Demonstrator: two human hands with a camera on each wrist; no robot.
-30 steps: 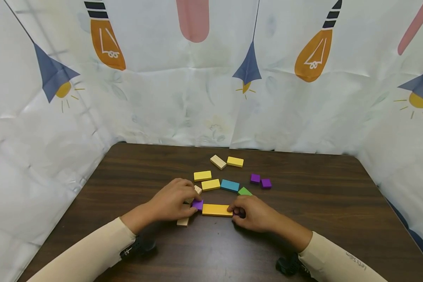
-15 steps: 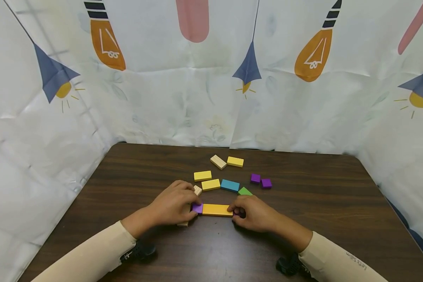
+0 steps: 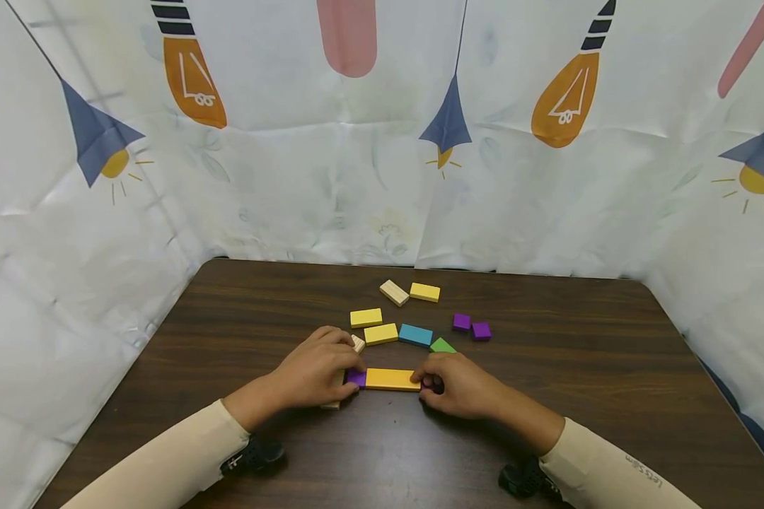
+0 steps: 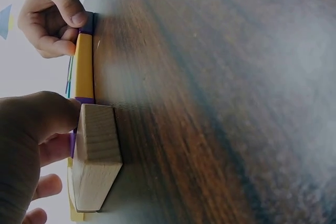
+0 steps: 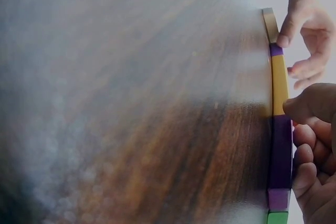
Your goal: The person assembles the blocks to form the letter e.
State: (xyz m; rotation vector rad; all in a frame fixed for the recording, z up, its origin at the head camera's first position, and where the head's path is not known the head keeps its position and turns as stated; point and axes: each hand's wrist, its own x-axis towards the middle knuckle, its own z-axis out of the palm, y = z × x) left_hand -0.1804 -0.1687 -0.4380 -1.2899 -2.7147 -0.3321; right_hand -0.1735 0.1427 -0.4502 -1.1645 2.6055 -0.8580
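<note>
A long orange-yellow wooden block (image 3: 392, 379) lies flat on the brown table, side-on to me. At its left end my left hand (image 3: 318, 371) pinches a purple block (image 3: 356, 379) between thumb and fingers, flush against it. My right hand (image 3: 461, 385) is at the other end, its curled fingers and thumb around a second purple block (image 5: 281, 150), index fingertip touching the yellow end. That purple block is mostly hidden in the head view. A plain wood block (image 4: 97, 156) sits just beside the left thumb, largely covered by the hand from above.
Behind the row lie yellow blocks (image 3: 380, 334), a blue block (image 3: 415, 335) and a green block (image 3: 442, 346). Two purple blocks (image 3: 461, 322) are off to the right. Farther back are a plain block (image 3: 394, 293) and another yellow block (image 3: 425, 292). A printed white cloth (image 3: 331, 191) hangs behind the table.
My left hand has drawn slightly toward me, bringing the left purple block into line with the long yellow block. The right hand has stayed where it was.
</note>
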